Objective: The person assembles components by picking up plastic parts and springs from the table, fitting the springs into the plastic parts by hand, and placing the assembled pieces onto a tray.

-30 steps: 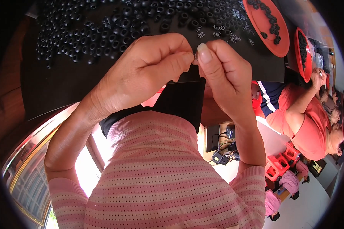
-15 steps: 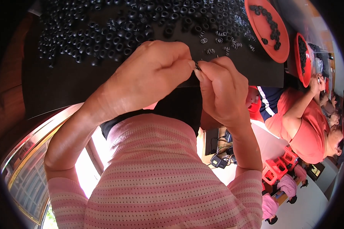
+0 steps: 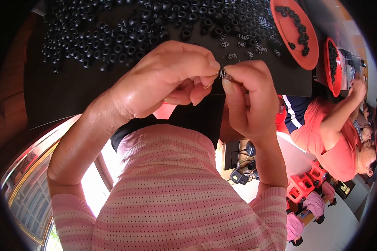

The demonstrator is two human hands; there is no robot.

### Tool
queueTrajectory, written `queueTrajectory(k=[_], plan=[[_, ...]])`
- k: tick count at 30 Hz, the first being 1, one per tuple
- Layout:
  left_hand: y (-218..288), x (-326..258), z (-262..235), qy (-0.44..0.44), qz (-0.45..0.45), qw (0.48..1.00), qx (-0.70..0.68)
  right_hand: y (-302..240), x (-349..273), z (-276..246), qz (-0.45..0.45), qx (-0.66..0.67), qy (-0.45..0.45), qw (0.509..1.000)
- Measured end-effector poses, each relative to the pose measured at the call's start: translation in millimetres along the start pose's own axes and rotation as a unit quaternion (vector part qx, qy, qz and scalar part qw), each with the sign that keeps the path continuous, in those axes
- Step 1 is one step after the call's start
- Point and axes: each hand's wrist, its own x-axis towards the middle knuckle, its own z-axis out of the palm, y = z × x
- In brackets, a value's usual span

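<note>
In front of me, above the table's near edge, my two hands meet at the fingertips. Between them shows a tiny metal coil spring. My right hand pinches it between thumb and forefinger. My left hand is closed too, thumb and forefinger pressed together at the spring's left end, the other fingers loosely curled; what lies inside that pinch is hidden. Loose metal springs lie on the dark table just beyond my right hand. Many small black ring-shaped parts are spread past my left hand.
A red-orange plate with black pieces stands at the table's far right. Beyond it is a red basin of black parts. At the right sits a co-worker in a coral top. Red stools and a black power adapter show lower down.
My fingertips have shifted slightly right and drawn a little apart, so the spring shows between them. The left hand's lower fingers have loosened. The co-worker's arm has moved.
</note>
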Motion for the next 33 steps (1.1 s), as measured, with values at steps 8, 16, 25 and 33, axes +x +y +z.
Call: queueTrajectory(k=[8, 16, 25, 33], plan=[[-2.3, -3.0, 12.0, 0.095, 0.086, 0.967, 0.219, -13.9, 9.9, -8.0, 0.303, 0.144, -0.090, 0.938], [-0.4, -2.7, 11.0, 0.098, 0.076, 0.961, 0.249, -9.2, 7.3, -3.5, 0.256, 0.162, -0.045, 0.952], [1.3, 4.1, 12.0, 0.070, 0.047, 0.973, 0.216, -4.9, 0.8, -9.2, 0.114, 0.057, -0.050, 0.991], [4.7, 8.7, 11.4, 0.037, 0.020, 0.997, 0.065, -3.7, 0.3, -10.0, 0.063, 0.002, -0.039, 0.997]])
